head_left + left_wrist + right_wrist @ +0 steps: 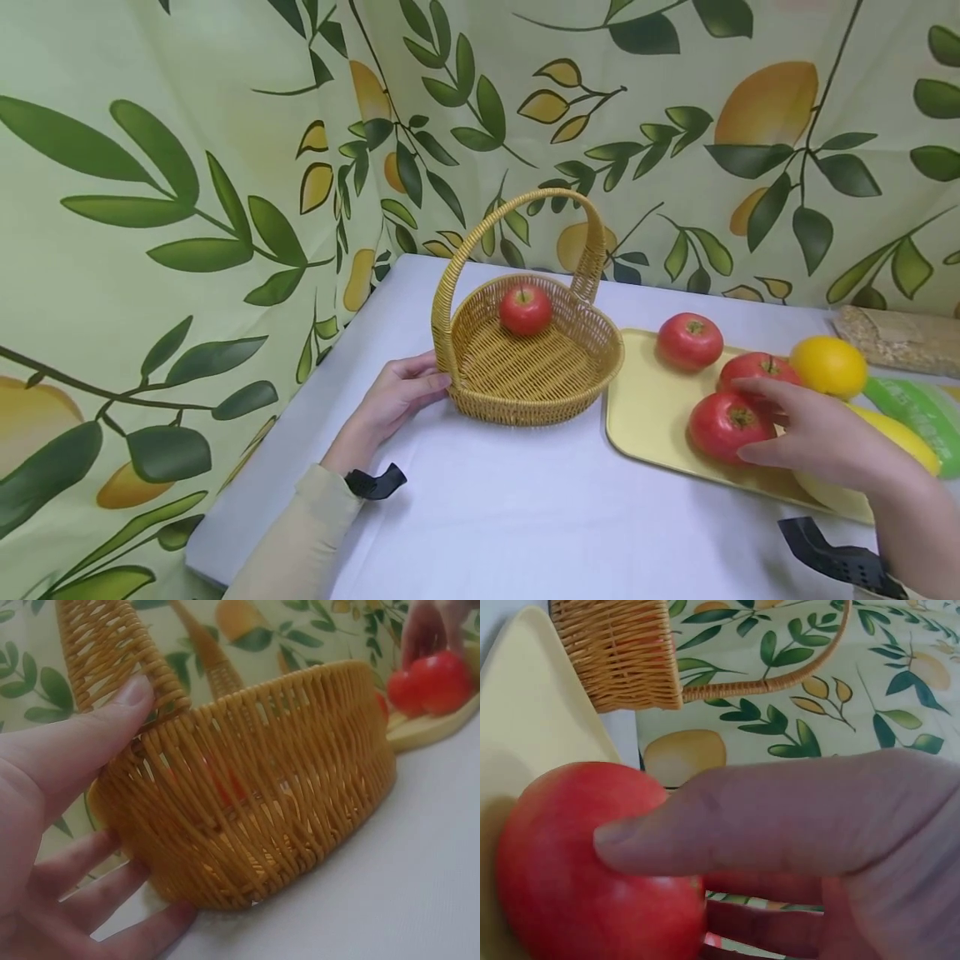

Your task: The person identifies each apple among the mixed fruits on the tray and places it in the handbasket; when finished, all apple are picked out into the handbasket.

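A wicker basket point(536, 408) with a tall arched handle stands on the white table, one red apple point(525, 310) inside it. At its left end my left hand point(397, 392) holds the basket, thumb against the foot of the handle and fingertips along the lower wall. My right hand point(817, 429) grips another red apple point(723, 427) over the yellow tray point(652, 408). In the right wrist view its thumb lies across the apple point(577, 862), with the other fingers partly hidden behind. Two more red apples, one an apple point(688, 342) at the back, are on the tray.
An orange point(828, 367) and a long yellow fruit point(903, 437) lie at the tray's right side, partly behind my right hand. Beyond them are a green packet point(918, 421) and a clear bag of grain-like bits point(896, 337). Leaf-patterned cloth point(480, 125) hangs behind the table.
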Available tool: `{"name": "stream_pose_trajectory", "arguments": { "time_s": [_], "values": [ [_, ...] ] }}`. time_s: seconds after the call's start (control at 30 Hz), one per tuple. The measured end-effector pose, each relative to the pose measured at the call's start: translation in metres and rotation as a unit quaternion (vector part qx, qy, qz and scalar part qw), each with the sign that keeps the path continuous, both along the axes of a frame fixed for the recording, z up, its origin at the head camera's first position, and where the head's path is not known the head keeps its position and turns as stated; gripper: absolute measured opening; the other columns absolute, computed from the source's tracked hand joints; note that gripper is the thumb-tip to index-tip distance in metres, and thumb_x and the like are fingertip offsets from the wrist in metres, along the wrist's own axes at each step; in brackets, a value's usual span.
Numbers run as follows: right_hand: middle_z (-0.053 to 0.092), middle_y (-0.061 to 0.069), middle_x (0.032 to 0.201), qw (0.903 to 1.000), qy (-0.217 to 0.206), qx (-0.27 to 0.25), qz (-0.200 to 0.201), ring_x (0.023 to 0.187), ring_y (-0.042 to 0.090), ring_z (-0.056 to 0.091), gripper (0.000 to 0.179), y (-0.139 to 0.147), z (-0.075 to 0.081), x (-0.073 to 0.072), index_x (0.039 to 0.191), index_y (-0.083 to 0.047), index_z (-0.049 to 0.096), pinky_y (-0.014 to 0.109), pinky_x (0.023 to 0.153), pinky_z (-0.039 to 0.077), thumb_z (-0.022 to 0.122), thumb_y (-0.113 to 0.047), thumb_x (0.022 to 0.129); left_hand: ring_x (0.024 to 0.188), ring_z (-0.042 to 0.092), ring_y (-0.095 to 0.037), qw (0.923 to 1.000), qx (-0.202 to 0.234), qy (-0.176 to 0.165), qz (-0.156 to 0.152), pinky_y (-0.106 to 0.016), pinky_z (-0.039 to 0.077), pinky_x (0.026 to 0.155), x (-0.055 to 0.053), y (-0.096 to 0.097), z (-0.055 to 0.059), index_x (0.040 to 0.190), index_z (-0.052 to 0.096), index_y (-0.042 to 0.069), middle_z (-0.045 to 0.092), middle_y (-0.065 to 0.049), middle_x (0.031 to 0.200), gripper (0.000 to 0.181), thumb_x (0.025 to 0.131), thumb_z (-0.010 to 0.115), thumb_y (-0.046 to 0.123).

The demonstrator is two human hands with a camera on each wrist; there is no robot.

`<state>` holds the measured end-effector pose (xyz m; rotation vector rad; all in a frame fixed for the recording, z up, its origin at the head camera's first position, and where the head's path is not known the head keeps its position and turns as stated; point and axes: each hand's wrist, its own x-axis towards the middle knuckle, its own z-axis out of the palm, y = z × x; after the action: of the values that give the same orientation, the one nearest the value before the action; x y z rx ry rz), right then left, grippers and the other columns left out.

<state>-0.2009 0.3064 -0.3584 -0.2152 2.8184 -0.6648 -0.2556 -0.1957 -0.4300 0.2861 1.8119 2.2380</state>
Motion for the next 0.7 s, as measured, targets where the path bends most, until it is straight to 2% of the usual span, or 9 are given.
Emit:
{"name": "stream_pose_trajectory", "arguments": {
  "time_s": [0.17,0.4,0.7],
  "values": [
    [0.053,0.035,0.136,1.0,-0.002,-0.002,-0.006,0.114,0.053,0.05,0.097,0.002,-0.007,0.001,0.149,0.002,0.046,0.064,0.078,0.056,0.089,-0.044,0.075,0.118,0.065,-0.025,0.9999,-0.003,-0.011,0.006,-0.042,0.054,0.101,0.002,0.002,-0.003,0.14,0.054,-0.012,0.051,-0.03,0.146,0.052,0.092,0.071,-0.001],
    [0.055,0.032,0.137,0.9996,-0.014,-0.006,-0.023,0.114,0.051,0.05,0.102,-0.008,-0.009,0.002,0.15,0.001,0.045,0.067,0.079,0.052,0.084,-0.057,0.077,0.118,0.065,-0.028,1.0,-0.001,-0.006,0.005,-0.042,0.054,0.101,0.001,0.002,-0.003,0.139,0.054,-0.013,0.051,-0.03,0.146,0.053,0.091,0.072,0.0],
    [0.051,0.033,0.141,0.9989,-0.005,-0.034,-0.034,0.121,0.054,0.046,0.104,-0.028,-0.013,-0.001,0.152,-0.004,0.043,0.073,0.084,0.049,0.083,-0.062,0.076,0.117,0.066,-0.026,1.0,0.0,-0.002,0.004,-0.044,0.053,0.102,0.001,0.001,0.001,0.14,0.052,-0.014,0.049,-0.031,0.147,0.053,0.092,0.07,-0.002]
  ]
}}
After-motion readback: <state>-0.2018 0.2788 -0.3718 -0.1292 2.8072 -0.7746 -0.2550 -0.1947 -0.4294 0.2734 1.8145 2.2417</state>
